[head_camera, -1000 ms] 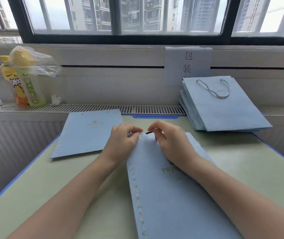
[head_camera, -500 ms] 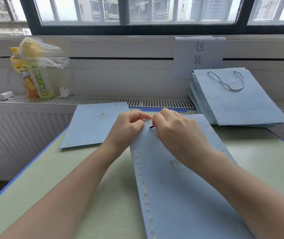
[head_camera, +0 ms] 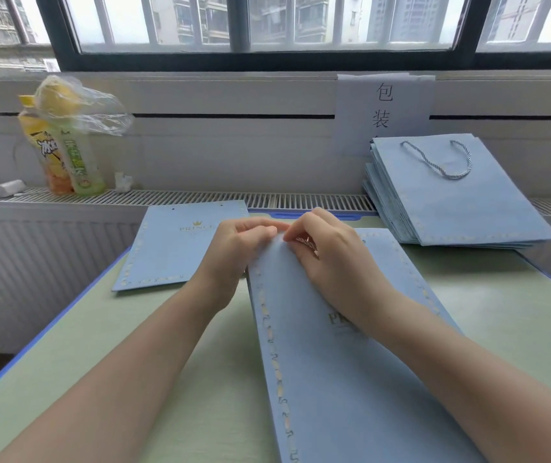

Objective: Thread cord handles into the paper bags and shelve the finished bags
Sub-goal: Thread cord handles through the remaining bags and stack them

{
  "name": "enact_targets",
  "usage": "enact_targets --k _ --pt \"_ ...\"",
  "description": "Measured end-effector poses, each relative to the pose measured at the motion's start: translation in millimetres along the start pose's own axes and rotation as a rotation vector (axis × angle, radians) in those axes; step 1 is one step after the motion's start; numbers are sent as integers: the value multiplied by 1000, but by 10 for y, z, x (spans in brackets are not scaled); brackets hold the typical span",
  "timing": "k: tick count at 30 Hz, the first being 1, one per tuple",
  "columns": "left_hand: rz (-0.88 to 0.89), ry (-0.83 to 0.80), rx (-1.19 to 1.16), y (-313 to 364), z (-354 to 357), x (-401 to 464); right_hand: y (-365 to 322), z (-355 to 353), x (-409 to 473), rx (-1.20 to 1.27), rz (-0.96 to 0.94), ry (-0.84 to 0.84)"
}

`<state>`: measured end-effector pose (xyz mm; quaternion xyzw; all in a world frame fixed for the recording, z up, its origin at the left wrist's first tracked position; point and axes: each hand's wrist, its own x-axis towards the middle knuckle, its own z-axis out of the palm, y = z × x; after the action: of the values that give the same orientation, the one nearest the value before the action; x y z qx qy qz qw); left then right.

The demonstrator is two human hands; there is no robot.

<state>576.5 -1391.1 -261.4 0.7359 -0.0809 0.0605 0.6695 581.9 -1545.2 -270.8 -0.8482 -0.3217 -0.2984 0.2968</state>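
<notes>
Pale blue paper bag (head_camera: 334,362), lying flat on the green desk (head_camera: 167,379) at centre frame and running from the lower edge up to the two hands. Its top edge sits under the fingers, presumably so that the punched handle holes are within reach and the paper is braced against the desktop. The left hand (head_camera: 234,252) curls over the bag's upper left corner, fingers pinching the paper edge; the right hand (head_camera: 327,255) meets it from the right, fingertips closed on what appears to be a twisted cord end (head_camera: 306,242), only a short piece of which shows. The hands touch at the fingertips, which suits feeding a cord tip through a hole; the hole itself is hidden.

The bag carries a pale scalloped border along its left and right sides and a gold printed name partly covered by the right forearm. No handle loop can be seen on it, so threading looks to be at an early stage.

A second flat bag (head_camera: 180,245), with two small holes visible and no handle, waits left of centre. At upper right, a stack of finished bags (head_camera: 461,202) leans on the slatted ledge (head_camera: 267,198), the top one showing a looped cord handle (head_camera: 441,162), below a paper sign (head_camera: 384,108). Two drink bottles (head_camera: 63,155) under a plastic bag stand at upper left.
</notes>
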Motion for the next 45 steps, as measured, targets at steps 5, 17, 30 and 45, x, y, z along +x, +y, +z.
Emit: enact_targets --k 5,17,30,45 --pt "-128 0 -178 44 -90 30 -19 -72 -10 130 34 43" --pt "-194 -178 -72 52 -171 22 22 1 -44 101 32 -113" --pt "-109 -152 38 56 -149 -10 -25 -49 -62 237 4 -90" --pt "-23 -38 77 -51 -136 53 27 -59 -45 310 117 -196"
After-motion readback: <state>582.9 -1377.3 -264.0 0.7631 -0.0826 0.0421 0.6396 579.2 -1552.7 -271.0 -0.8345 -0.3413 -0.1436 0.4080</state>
